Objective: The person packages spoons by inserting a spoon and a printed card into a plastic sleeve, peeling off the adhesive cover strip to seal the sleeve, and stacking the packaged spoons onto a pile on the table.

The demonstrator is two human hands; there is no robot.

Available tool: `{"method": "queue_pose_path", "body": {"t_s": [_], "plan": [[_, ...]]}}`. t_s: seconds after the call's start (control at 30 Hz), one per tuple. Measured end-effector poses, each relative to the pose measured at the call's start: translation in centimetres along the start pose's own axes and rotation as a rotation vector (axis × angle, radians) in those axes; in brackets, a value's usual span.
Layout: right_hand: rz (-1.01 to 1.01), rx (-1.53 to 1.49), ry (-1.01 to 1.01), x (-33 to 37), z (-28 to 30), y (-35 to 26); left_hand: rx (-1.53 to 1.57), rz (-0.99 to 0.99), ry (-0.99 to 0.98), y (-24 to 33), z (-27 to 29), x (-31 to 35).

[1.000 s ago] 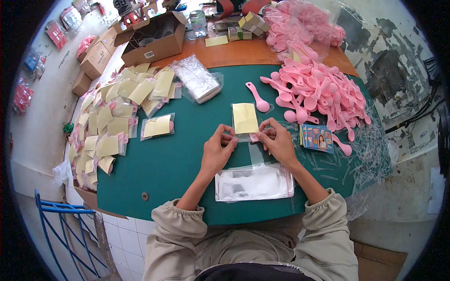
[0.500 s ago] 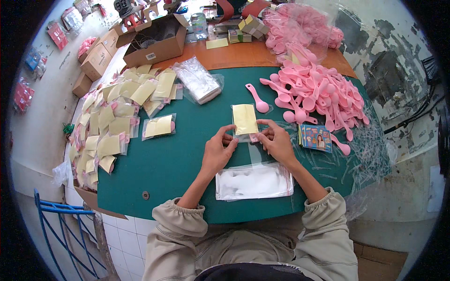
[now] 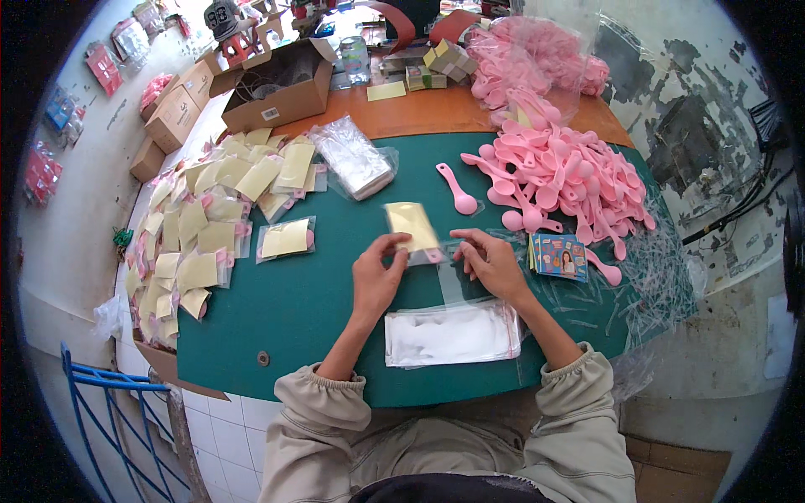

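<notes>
My left hand pinches the lower left edge of a clear plastic packet. A pale yellow card fills most of the packet, and a bit of pink shows at its lower end. To its right, my right hand is apart from the packet with its fingers loosely spread. In front of both hands lies a stack of clear plastic bags. One pink measuring spoon rests alone beyond my right hand. Beside that hand sits a small pile of printed cards.
Finished-looking packets are heaped at the left, with a single packet beside them. A bundle of plastic bags lies behind. Pink spoons form a big pile at right, near plastic strips. An open carton stands at the back left.
The packet has moved left and tilted, carried by my left hand. My right hand has let go of it and its fingers have opened.
</notes>
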State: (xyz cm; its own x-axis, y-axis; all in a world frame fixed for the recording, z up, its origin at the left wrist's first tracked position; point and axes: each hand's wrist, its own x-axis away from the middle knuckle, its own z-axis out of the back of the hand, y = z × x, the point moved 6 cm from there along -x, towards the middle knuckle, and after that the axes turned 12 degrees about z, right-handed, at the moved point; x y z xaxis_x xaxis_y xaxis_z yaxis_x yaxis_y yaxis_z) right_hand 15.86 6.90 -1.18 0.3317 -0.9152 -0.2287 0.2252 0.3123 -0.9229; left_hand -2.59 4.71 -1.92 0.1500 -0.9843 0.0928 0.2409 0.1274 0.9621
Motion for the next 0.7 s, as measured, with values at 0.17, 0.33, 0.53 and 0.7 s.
{"method": "queue_pose_path", "body": {"t_s": [0.17,0.33,0.53,0.7], "plan": [[0.159,0.185,0.052,-0.2,3.0,-1.0,0.101,-0.142,0.413,3.4,4.7,0.6],[0.140,0.328,0.000,0.6,8.1,-4.4,0.242,-0.081,0.619,0.7,15.1,1.4],[0.322,-0.227,0.046,6.3,20.3,-4.5,0.078,0.085,0.535,-4.7,20.4,6.4],[-0.222,1.120,0.665,11.2,29.5,-3.6,-0.451,0.069,0.618,-6.0,19.7,12.8]]}}
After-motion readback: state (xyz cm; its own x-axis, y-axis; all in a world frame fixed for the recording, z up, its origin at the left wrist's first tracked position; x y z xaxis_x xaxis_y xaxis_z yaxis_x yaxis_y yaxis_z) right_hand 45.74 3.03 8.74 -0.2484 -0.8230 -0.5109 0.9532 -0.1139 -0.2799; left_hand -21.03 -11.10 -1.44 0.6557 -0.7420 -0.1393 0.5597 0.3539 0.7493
